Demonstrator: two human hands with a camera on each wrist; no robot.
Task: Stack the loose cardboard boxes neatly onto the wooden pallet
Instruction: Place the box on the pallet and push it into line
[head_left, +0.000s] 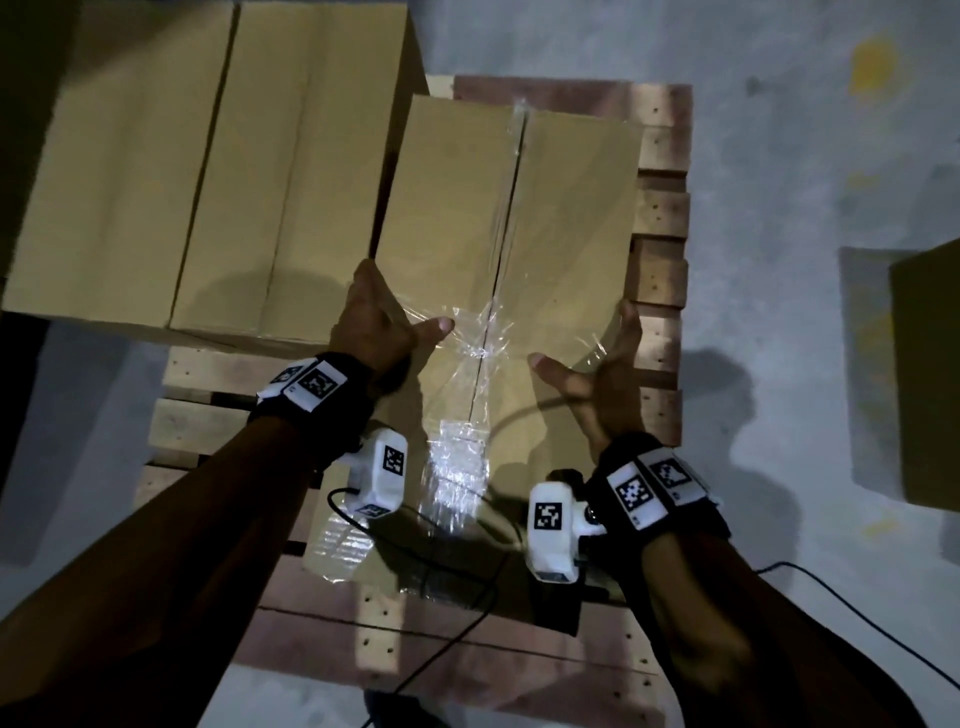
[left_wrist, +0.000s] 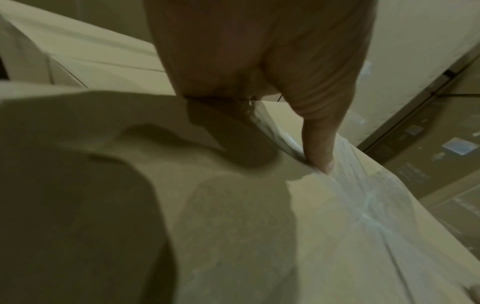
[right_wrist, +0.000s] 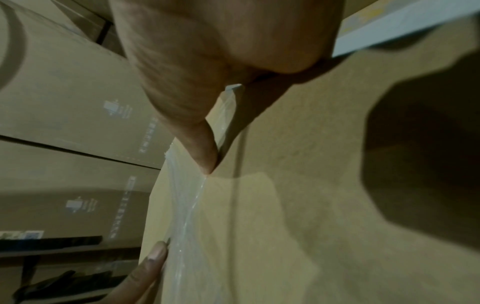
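**A:** What is being handled?

**B:** A tan rectangular cardboard box (head_left: 519, 218), its centre seam covered by a wrinkled strip of clear packing tape (head_left: 485, 332). It lies flat on the slatted wooden pallet (head_left: 662, 218), long side running away from the person.

**A:** And the hands?

**B:** Apart, one on each long side. The left hand (head_left: 371, 325) sits at the box's left edge, thumb laid across the top and fingers down over the side. The right hand (head_left: 605, 371) is spread against the right edge, thumb on the top face. How far the fingers curl round either edge cannot be told from the head camera.

**A:** Do the wrist cameras add anything?

**B:** The left wrist view shows the left thumb (left_wrist: 318, 144) with its tip pressing on the creased tape. The right wrist view shows the right thumb (right_wrist: 200, 148) touching the top face beside the tape, with the left thumb's tip also in view, and faint printed marks on the sides of neighbouring cartons, which the head view misses.

**A:** What surrounds it?

**B:** A taller stack of plain brown cardboard cartons (head_left: 208, 171) stands on the pallet's left part, close beside the box. Another brown carton (head_left: 927, 374) stands well apart on the grey concrete floor (head_left: 779, 156) at right. Black cables (head_left: 447, 571) trail from the wrist cameras across the box's near end.
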